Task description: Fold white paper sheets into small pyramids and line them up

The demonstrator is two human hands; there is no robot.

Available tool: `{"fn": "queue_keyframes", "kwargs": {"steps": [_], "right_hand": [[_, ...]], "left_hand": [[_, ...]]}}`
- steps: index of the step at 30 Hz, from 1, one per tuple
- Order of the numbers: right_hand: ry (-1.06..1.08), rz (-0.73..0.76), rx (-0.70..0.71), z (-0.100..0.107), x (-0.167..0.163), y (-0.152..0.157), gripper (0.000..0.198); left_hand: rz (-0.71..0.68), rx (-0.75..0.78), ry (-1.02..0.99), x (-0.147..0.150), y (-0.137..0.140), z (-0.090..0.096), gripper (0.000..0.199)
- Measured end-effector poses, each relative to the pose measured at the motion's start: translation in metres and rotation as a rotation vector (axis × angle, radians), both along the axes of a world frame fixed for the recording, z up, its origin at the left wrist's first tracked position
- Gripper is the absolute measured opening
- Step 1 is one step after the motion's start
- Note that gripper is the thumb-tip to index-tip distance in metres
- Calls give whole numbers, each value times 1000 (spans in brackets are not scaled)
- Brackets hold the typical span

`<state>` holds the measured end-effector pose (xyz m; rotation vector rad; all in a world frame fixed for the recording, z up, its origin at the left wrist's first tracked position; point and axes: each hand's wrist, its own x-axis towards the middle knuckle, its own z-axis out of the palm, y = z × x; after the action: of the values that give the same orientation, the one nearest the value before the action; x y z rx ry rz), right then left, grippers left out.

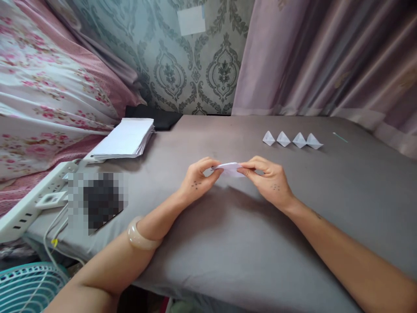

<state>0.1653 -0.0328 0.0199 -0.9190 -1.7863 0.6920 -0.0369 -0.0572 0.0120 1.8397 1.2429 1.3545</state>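
Note:
A small folded piece of white paper is held just above the grey-covered table, between my two hands. My left hand pinches its left end between thumb and fingers. At the right end, my right hand grips it in the same way. Some of the paper's edges are hidden behind the fingertips. Farther back on the right stands a row of several folded white paper shapes, pointed at the top, with the two rightmost touching.
A stack of white paper lies at the back left, near a flat black item. Along the left edge runs a white power strip with cables, beside a blurred dark object. A thin pale green stick lies far right. A teal fan stands lower left.

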Motion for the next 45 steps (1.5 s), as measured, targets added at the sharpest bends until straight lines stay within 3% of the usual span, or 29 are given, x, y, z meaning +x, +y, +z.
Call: {"fn": "queue_keyframes", "kwargs": {"steps": [5,9,12,16,20,22,24,29,33,37,39,43,45], "right_hand": [[158,-26,-224,-2,2,6,18],[169,60,-400,-3,2,6,31],[68,126,-445,-6,2,4,34],[-21,119,-438,-6,2,3,33],[-81,175,-314,7,3,1,38],[-68,126,-188,15,3,0,41],[-70,61,-116,20,2,-2,32],[-164,-18,-133,21,3,-6,20],[-340,-42,-37,14,5,-4,18],[-432,-37,143,4,7,0,20],[-433,11,142,3,5,0,20],[-330,118,90,4,-2,-5,30],[-274,135,29,6,-6,-8,25]], "left_hand": [[-154,-336,-464,-2,3,1,25],[-161,-362,-586,0,4,1,21],[-124,-356,-610,0,4,0,20],[-99,-338,-595,-1,4,0,22],[-61,-164,-423,-3,2,3,20],[-51,-45,-297,-3,2,4,19],[-54,54,-183,-4,2,4,17],[-31,173,-34,-5,1,4,12],[-43,134,-48,-3,0,6,14],[-77,-112,-228,-1,-1,5,22],[-71,-169,-268,-1,-1,5,23],[-63,-66,-124,1,-4,7,21],[-105,-47,-98,1,-5,8,22]]}}
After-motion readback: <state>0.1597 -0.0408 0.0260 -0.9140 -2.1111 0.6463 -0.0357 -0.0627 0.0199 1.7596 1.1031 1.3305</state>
